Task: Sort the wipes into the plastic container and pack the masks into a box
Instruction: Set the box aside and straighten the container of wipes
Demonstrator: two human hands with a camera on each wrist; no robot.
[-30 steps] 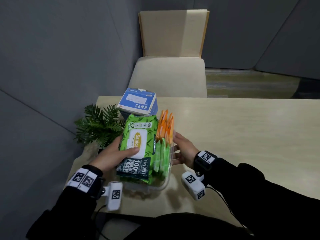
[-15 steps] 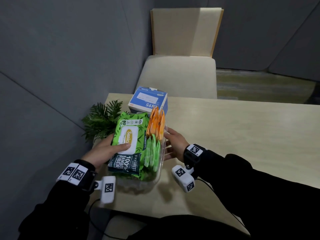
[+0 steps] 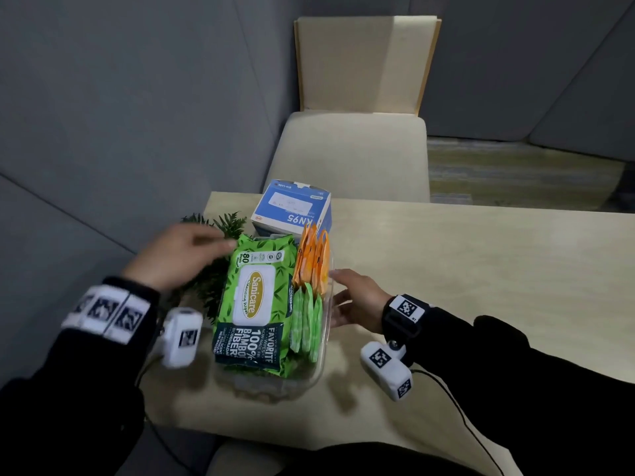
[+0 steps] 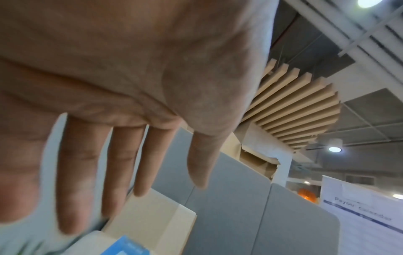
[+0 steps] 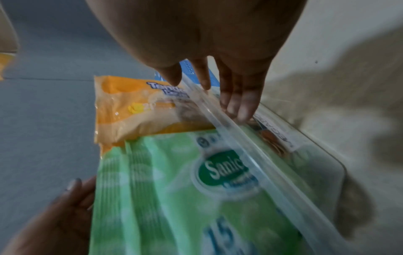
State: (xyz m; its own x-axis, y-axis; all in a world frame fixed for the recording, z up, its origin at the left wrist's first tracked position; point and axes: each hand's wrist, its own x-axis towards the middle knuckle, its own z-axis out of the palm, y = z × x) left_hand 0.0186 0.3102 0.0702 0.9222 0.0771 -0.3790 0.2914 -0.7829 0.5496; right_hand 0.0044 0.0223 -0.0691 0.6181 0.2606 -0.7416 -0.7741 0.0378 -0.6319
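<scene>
Dim booth; ceiling lamps point(image 4: 368, 2) glare at one o'clock, the left hand point(image 3: 178, 255) smears with motion blur, edges bow.

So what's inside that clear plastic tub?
The clear plastic tub holds a big green Sanicare wipes pack, small green packs and orange packs standing on edge. Anything beneath the big pack is hidden.

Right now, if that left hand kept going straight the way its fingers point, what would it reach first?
Probably the blue KN95 mask box: the open left hand points toward it above the green fern, though depth is unclear.
</scene>
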